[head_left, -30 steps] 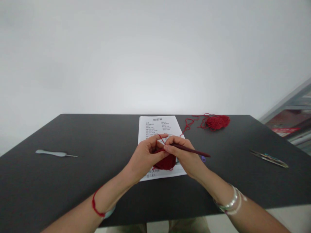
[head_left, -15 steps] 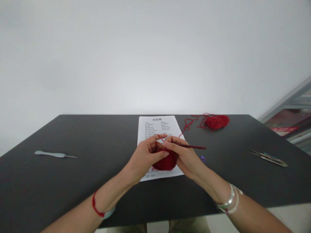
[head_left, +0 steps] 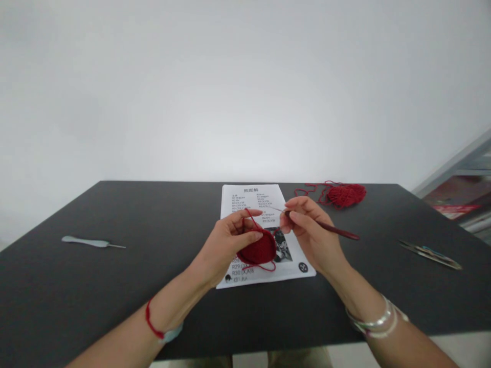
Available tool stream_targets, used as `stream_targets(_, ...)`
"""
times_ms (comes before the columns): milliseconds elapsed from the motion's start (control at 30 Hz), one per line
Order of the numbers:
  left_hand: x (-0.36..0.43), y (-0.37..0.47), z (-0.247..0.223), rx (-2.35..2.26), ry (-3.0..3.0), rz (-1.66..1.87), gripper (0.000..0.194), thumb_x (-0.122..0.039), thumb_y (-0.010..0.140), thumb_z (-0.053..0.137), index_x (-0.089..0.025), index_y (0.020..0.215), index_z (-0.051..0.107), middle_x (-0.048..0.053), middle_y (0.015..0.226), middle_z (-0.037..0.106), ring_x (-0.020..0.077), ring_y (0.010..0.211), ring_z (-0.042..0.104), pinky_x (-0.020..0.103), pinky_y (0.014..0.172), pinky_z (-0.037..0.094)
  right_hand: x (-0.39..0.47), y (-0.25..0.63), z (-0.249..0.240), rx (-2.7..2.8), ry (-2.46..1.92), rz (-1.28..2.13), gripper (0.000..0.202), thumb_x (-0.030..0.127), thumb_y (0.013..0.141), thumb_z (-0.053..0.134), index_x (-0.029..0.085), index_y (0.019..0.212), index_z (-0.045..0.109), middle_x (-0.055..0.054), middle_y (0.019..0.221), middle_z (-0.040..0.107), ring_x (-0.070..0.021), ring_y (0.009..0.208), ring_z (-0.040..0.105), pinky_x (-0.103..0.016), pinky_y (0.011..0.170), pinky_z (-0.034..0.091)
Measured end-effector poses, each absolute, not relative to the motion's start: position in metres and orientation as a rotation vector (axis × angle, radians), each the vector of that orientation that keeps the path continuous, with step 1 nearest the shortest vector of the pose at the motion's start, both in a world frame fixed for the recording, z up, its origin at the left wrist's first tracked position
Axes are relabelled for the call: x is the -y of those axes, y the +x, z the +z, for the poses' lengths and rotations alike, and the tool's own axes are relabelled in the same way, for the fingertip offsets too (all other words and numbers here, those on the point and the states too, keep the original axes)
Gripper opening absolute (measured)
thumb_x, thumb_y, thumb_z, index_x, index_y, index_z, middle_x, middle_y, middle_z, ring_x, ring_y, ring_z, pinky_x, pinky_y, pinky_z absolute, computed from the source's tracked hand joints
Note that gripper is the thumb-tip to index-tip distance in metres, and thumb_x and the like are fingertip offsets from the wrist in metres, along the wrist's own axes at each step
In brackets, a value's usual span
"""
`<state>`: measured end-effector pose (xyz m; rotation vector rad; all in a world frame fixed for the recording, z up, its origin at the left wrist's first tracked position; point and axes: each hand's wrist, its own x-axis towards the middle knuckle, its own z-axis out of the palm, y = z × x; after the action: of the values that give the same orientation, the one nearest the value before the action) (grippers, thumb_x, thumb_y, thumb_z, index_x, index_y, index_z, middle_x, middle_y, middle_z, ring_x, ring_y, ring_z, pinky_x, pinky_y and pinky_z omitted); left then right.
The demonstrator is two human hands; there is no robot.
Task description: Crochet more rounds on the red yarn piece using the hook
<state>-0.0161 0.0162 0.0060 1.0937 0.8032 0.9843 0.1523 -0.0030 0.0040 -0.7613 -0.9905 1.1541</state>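
Note:
Over the printed sheet [head_left: 251, 280], my left hand [head_left: 226, 240] pinches a rounded red crocheted piece [head_left: 258, 249], with red yarn looped over the raised index finger. My right hand [head_left: 312, 225] grips a dark red crochet hook [head_left: 339, 232] between thumb and fingers. The hook's thin metal tip points left, apart from the crocheted piece. A loose strand of red yarn hangs below the piece, over the paper.
A tangled red yarn ball [head_left: 346, 196] lies at the back right of the dark table [head_left: 161, 209]. A pale-handled hook [head_left: 90, 242] rests on the left, small scissors [head_left: 430, 254] on the right. Shelving [head_left: 466, 194] stands beyond the right edge.
My right hand has moved right, away from the crocheted piece, taking the hook with it. More of the sheet and its dark picture now shows. The view has shifted slightly.

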Motion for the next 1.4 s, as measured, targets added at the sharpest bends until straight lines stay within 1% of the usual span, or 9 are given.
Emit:
stream_targets(100,-0.017,-0.016,0.007,-0.819,1.034,0.996,0.016,-0.016,0.06,0.076,-0.015,0.075,0.069,-0.001,0.068,0.066,0.0105,0.063,0.057,0.023,0.063,0.042,0.007,0.164,0.013,1.074,-0.745,1.248,0.015,0.025,0.067,0.073,0.021,0.07,0.06,0.0,0.06,0.067,-0.0133,0.05,0.056,-0.027,0.049,0.043)
stream_targets(167,-0.017,-0.016,0.008,-0.82,0.994,0.987,0.014,-0.016,0.059,0.078,-0.015,0.071,0.07,0.001,0.07,0.069,0.0113,0.065,0.058,0.024,0.065,0.042,0.008,0.166,0.014,1.086,-0.759,1.269,0.017,0.026,0.067,0.074,0.02,0.067,0.059,0.0,0.058,0.067,-0.0129,0.047,0.055,-0.026,0.045,0.041)
stream_targets(267,-0.016,-0.017,0.01,-0.795,0.953,0.978,0.013,-0.017,0.058,0.079,-0.015,0.069,0.071,0.001,0.07,0.07,0.0113,0.065,0.059,0.023,0.066,0.043,0.009,0.163,0.011,1.052,-0.751,1.242,0.019,0.026,0.067,0.075,0.02,0.065,0.057,0.001,0.056,0.066,-0.0117,0.045,0.054,-0.024,0.043,0.04)
stream_targets(600,-0.016,-0.017,0.009,-0.795,0.906,0.964,0.015,-0.019,0.057,0.081,-0.015,0.068,0.072,0.001,0.068,0.07,0.011,0.063,0.059,0.022,0.064,0.043,0.009,0.154,0.006,1.049,-0.728,1.165,0.019,0.024,0.069,0.074,0.02,0.065,0.056,0.002,0.059,0.067,-0.0102,0.046,0.055,-0.022,0.045,0.041)
stream_targets(867,-0.016,-0.016,0.012,-0.822,0.901,0.952,0.017,-0.021,0.054,0.082,-0.014,0.066,0.072,0.001,0.065,0.069,0.0099,0.059,0.058,0.021,0.059,0.044,0.009,0.155,0.002,1.09,-0.701,1.154,0.017,0.023,0.072,0.073,0.019,0.068,0.057,0.002,0.058,0.067,-0.01,0.047,0.056,-0.021,0.045,0.043)
stream_targets(1200,-0.016,-0.017,0.01,-0.819,0.948,0.955,0.014,-0.021,0.057,0.08,-0.014,0.067,0.072,0.001,0.065,0.07,0.0099,0.058,0.059,0.02,0.058,0.044,0.008,0.158,-0.002,1.166,-0.641,1.134,0.011,0.018,0.077,0.07,0.02,0.073,0.061,0.002,0.063,0.069,-0.0096,0.051,0.059,-0.021,0.048,0.045)
stream_targets(1400,-0.016,-0.017,0.01,-0.86,1.018,0.966,0.011,-0.02,0.06,0.078,-0.015,0.068,0.072,0.001,0.067,0.071,0.011,0.06,0.06,0.022,0.062,0.045,0.011,0.158,-0.001,1.232,-0.675,1.054,0.01,0.017,0.076,0.071,0.02,0.074,0.062,0.0,0.063,0.069,-0.0109,0.052,0.058,-0.022,0.047,0.045)
